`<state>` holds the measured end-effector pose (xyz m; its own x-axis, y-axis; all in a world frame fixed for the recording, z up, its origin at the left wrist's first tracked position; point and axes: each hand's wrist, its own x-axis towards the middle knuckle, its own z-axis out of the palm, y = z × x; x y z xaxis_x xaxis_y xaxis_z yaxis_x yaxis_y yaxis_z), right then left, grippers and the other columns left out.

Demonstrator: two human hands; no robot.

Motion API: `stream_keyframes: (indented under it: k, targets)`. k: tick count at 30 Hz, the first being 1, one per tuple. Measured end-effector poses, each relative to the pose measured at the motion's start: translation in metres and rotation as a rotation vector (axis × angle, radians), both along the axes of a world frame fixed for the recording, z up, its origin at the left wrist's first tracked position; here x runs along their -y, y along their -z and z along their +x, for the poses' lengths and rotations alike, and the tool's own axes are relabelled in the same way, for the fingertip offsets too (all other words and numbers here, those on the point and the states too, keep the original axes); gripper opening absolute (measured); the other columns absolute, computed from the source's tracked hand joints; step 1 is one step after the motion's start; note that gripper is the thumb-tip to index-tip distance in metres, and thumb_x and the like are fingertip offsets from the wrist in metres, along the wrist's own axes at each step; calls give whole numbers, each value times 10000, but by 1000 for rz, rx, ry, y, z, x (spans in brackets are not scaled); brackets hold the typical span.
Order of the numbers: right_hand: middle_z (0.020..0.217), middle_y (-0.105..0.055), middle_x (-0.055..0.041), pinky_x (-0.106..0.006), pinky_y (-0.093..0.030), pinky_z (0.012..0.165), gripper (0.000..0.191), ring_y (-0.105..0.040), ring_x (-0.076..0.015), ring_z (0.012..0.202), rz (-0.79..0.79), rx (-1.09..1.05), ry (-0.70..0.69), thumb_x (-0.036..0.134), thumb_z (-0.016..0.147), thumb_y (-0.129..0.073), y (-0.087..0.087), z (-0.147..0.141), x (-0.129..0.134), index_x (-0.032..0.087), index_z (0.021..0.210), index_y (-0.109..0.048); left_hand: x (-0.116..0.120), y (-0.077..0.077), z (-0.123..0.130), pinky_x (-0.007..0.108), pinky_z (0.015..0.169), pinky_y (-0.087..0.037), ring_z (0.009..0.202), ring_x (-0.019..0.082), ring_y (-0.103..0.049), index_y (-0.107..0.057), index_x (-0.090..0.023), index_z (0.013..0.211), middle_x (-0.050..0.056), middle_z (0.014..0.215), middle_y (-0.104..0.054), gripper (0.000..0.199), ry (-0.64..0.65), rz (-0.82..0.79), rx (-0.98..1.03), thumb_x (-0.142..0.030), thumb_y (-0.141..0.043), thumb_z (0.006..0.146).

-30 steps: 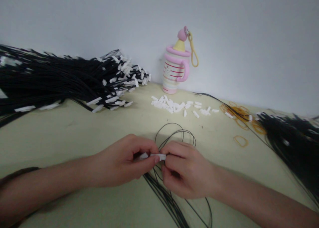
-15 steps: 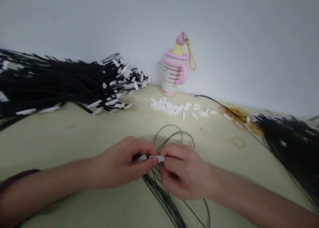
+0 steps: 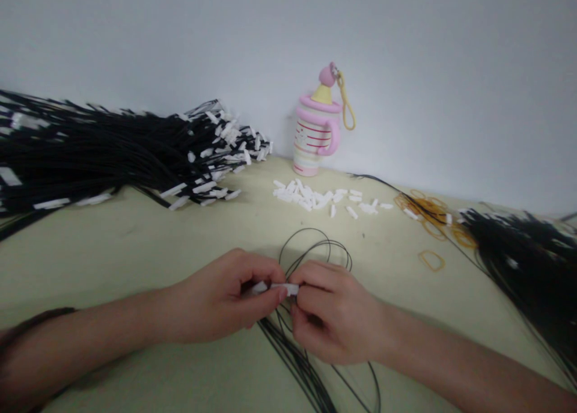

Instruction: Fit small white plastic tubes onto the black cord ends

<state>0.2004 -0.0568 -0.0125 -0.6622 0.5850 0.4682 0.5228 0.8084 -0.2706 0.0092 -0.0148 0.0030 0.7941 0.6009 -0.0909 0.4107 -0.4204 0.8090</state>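
Pale wall (image 3: pixel 180 46) behind; pale yellow-green counter (image 3: pixel 153 244) running up to it. Left hand (image 3: pixel 234 296): thumb and forefinger closed on a small white connector (image 3: pixel 285 289), which sits between the two hands, low and near the middle. Another white piece (image 3: pixel 259 287) shows within the same grip, partly hidden by fingers. Right hand (image 3: pixel 333 311): fingers curled in, fingertips at the connector's right end; exactly what they pinch is hidden. Thin black wires (image 3: pixel 295 357) run from under the hands toward the near edge; thin loops (image 3: pixel 309 228) of wire lie just beyond the hands.

Far left: large heap of black cables (image 3: pixel 112 145), many tipped in white. Far middle: striped cup (image 3: pixel 311 137), upright near the wall, pink handle, yellow strap (image 3: pixel 346 103) at its top. Loose white connectors (image 3: pixel 302 195) scattered in front of it. Right of these, tan rubber bands (image 3: pixel 424 207), one apart and nearer; then a second bundle of black cables (image 3: pixel 532 263) at the right.
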Motion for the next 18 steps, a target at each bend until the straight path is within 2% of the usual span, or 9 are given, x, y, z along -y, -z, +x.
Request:
stream_keyframes:
  k: [18]
  targets:
    - [642,-507,-31,-260,-355,551,183,-444,-124,598,7,-8,2,154,744,-462,2,1,0,139,582,-546,-1,0,0,150,411,-263,445,56,-377,-545,-158,696,-71,491,-409,307,2,4,-9,-359,-426,895]
